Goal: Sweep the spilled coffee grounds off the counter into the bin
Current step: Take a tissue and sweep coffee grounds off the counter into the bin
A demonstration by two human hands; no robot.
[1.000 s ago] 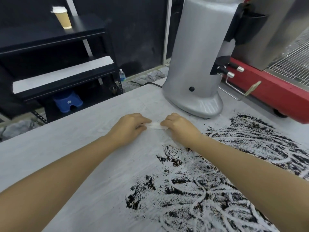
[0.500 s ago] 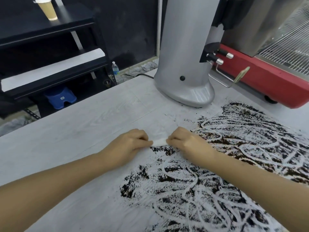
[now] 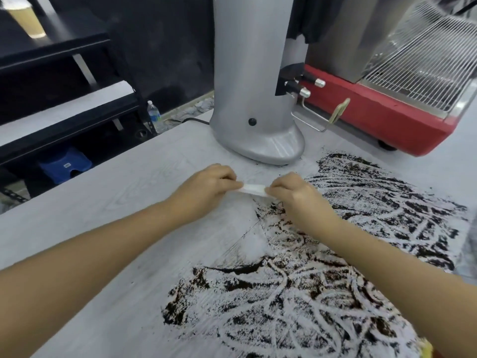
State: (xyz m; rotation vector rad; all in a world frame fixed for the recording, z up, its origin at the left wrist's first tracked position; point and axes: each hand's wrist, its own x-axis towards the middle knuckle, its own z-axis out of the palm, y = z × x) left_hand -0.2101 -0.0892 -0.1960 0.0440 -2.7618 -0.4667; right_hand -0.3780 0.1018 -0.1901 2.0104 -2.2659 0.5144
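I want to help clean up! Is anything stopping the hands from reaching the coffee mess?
Nothing visible does. The left hand and right hand pinch a small white strip right at the edge of the coffee grounds, with only bare counter between. The bin is not in view.

Ends of white strip (image 3: 254, 189) hidden in hands; paper cup (image 3: 25, 20) blurred, edge-cropped.

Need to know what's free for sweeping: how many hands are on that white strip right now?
2. The left hand pinches the white strip's left end, the right hand its right end, just above the coffee grounds.
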